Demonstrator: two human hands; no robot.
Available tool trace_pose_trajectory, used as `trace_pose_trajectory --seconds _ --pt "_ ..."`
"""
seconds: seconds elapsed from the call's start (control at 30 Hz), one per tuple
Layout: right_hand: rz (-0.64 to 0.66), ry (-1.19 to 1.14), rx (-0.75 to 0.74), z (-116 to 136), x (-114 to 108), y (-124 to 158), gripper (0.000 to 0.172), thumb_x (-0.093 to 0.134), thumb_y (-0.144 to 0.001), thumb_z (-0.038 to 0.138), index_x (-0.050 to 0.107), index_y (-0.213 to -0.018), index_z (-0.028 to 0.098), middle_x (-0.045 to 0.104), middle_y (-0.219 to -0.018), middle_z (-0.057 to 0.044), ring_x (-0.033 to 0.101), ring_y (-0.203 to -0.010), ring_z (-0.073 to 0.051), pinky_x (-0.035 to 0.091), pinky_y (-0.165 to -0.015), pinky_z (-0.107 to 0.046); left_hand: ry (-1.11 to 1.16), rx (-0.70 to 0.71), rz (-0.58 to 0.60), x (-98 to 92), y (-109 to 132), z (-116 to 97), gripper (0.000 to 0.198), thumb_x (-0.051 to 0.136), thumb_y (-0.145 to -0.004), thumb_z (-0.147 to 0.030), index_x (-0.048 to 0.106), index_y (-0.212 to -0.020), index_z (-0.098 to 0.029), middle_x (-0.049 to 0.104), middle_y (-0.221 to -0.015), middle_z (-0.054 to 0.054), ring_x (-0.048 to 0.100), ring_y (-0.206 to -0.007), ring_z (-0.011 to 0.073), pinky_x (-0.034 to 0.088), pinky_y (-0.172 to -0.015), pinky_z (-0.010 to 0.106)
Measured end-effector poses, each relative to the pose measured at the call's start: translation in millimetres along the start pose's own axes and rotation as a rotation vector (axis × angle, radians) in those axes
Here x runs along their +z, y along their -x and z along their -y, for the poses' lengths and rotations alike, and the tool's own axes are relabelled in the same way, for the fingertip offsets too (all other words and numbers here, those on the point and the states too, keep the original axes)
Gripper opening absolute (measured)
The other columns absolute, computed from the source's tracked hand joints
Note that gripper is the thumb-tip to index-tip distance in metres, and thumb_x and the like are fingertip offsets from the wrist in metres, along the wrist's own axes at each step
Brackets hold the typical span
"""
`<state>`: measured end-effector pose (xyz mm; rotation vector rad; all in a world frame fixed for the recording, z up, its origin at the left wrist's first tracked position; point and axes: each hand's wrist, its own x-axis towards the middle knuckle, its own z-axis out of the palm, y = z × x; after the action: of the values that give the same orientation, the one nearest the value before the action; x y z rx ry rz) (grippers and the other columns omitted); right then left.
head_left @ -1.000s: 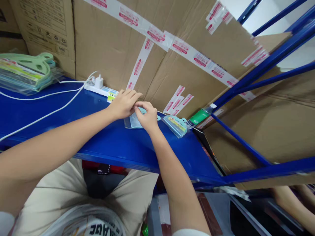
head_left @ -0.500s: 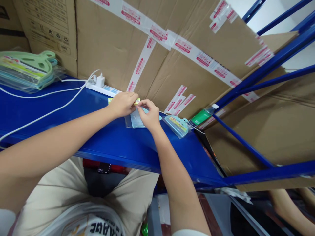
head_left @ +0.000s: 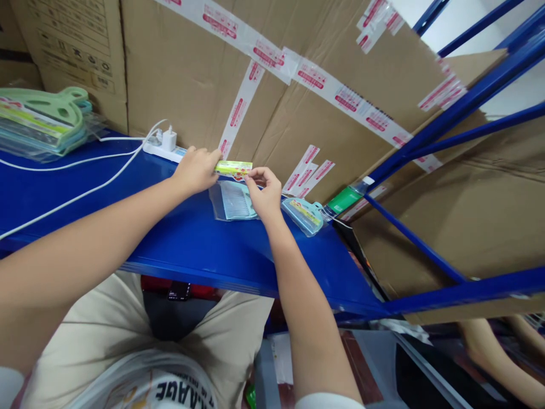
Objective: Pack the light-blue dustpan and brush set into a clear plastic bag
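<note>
Between my hands stretches a yellow-green printed label strip (head_left: 234,167). My left hand (head_left: 196,170) is closed on its left end, with the fingertips partly hidden. Thumb and fingers of my right hand (head_left: 266,193) pinch the right end. Just below the strip, a light-blue comb-toothed dustpan (head_left: 235,200) lies in a clear plastic bag on the blue shelf (head_left: 213,244). My right hand covers part of its right side. To the right of that hand lies another bagged light-blue dustpan (head_left: 304,216) bearing a yellow label.
A stack of bagged green and blue dustpans (head_left: 42,122) lies at the left. White cables run to a power strip (head_left: 164,149) by the cardboard wall (head_left: 179,74). A green-labelled bottle (head_left: 347,197) leans near the blue rack bars. Another person's arm (head_left: 494,352) shows at lower right.
My left hand has moved left, so more of the label strip shows between my hands. The comb-toothed dustpan below is less covered. The view has shifted slightly.
</note>
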<state>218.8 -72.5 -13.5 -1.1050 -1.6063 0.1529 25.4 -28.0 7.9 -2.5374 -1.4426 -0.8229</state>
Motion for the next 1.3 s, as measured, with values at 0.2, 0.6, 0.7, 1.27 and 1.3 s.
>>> trace_pose_trajectory --seconds 0.2,0.6,0.7,1.27,1.3 --pt "-0.038 -0.018 0.068 -10.6 0.4 -3.2 0.003 0.064 -0.086 0.026 0.062 -0.085 0.024 0.068 -0.087 0.0 0.065 -0.084 -0.016 0.054 -0.085 -0.034 0.002 -0.067 0.024 -4.2 -3.2 8.0 0.042 0.055 -0.086 -0.02 0.063 -0.128 -0.017 0.072 -0.109 0.014 0.065 -0.117 0.0345 0.04 -0.106 0.049" --pt "-0.088 0.189 0.057 -14.7 -17.5 -5.9 0.006 0.056 -0.08 0.019 0.057 -0.081 0.025 0.068 -0.084 -0.001 0.064 -0.088 -0.02 0.051 -0.092 -0.039 0.29 -0.033 -0.081 -2.5 -8.5 26.2 0.035 0.065 -0.082 -0.034 0.067 -0.114 -0.02 0.073 -0.108 0.011 0.067 -0.108 0.0287 0.049 -0.096 0.041" --pt "-0.07 0.059 0.081 -12.7 -15.3 -7.0 0.006 0.056 -0.079 0.02 0.052 -0.08 0.025 0.065 -0.081 0.001 0.063 -0.082 -0.018 0.052 -0.086 -0.036 0.496 0.101 -0.1 2.0 -7.1 17.6 0.037 0.07 -0.078 -0.037 0.066 -0.112 -0.021 0.072 -0.112 0.01 0.066 -0.108 0.0256 0.05 -0.096 0.04" --pt "-0.001 -0.368 0.51 -17.2 -2.9 -9.6 0.027 0.064 -0.07 0.038 0.048 -0.088 0.027 0.061 -0.074 0.005 0.063 -0.07 -0.017 0.051 -0.065 -0.03 1.238 -0.118 0.294 14.9 0.4 -26.7 0.021 0.077 -0.076 -0.024 0.059 -0.088 -0.021 0.072 -0.068 0.0 0.069 -0.062 0.0151 0.052 -0.063 0.028" --pt "-0.007 -0.384 0.525 -16.9 -2.1 -9.3 0.027 0.065 -0.071 0.039 0.048 -0.088 0.027 0.062 -0.075 0.004 0.064 -0.072 -0.017 0.051 -0.065 -0.03 1.254 -0.115 0.299 17.0 0.9 -28.2 0.024 0.079 -0.074 -0.023 0.059 -0.088 -0.021 0.071 -0.066 -0.001 0.068 -0.06 0.0146 0.052 -0.062 0.028"
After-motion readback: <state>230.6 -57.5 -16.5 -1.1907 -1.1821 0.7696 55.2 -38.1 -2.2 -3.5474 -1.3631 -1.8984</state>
